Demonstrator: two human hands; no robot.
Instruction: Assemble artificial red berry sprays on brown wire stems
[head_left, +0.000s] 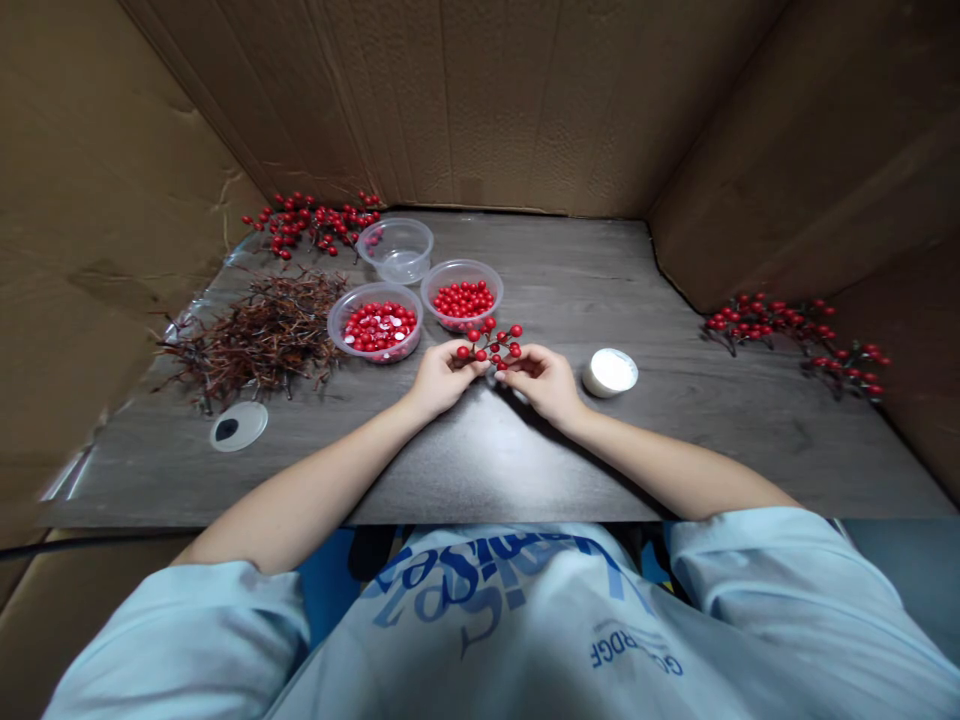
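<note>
Between my two hands, near the middle of the table, is a small artificial berry sprig (pixel 491 347) with several glossy red berries on thin brown stems. My left hand (pixel 444 378) pinches the sprig from the left with thumb and forefinger. From the other side my right hand (pixel 546 384) is closed at one of its lower berries, fingertips together. Just beyond the hands stand a clear tub of red berries (pixel 463 298) and, to its left, another tub (pixel 377 325) holding red berries mixed with white bits. A small cup of white paste (pixel 611 372) sits right of my right hand.
A heap of bare brown twigs (pixel 262 335) lies at the left, with a pale round lid (pixel 238 427) in front. Behind are a clear plastic tub (pixel 397 252) and finished-looking berry sprigs (pixel 315 222). More berry sprigs (pixel 799 335) lie far right. Cardboard walls (pixel 480 110) enclose the table.
</note>
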